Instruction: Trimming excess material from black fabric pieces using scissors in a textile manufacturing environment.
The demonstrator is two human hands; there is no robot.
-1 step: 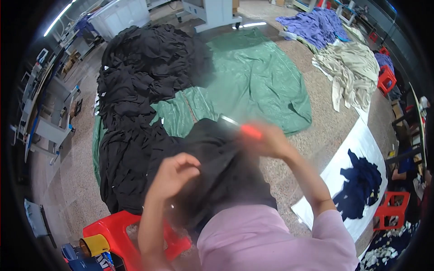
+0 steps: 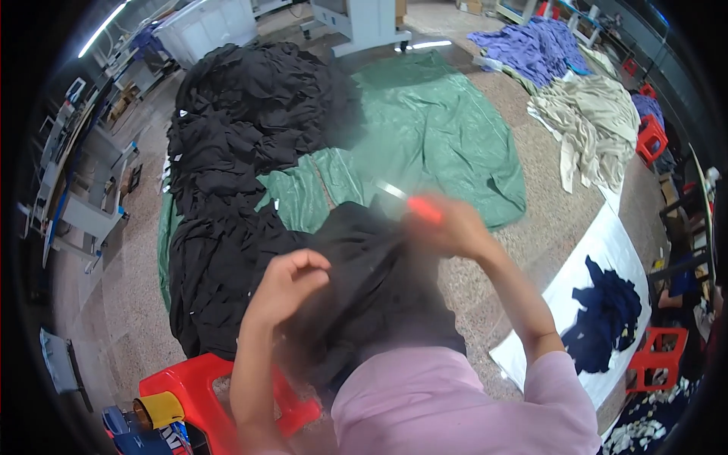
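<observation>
My left hand [image 2: 292, 282] is closed on a fold of a black garment [image 2: 371, 299] that I hold up in front of my chest. My right hand [image 2: 449, 226], blurred by motion, grips a small red-handled cutting tool [image 2: 413, 203] whose metal tip points left over the garment's upper edge. The two hands are about a hand's width apart on the same cloth. My pink sleeves fill the lower edge.
A large heap of black garments [image 2: 243, 144] lies on a green tarp [image 2: 440, 129] ahead. A red stool [image 2: 208, 387] stands at lower left. At right are a white sheet [image 2: 607, 250] with navy cloth [image 2: 607, 318], a beige pile [image 2: 599, 121] and a purple pile [image 2: 538, 45].
</observation>
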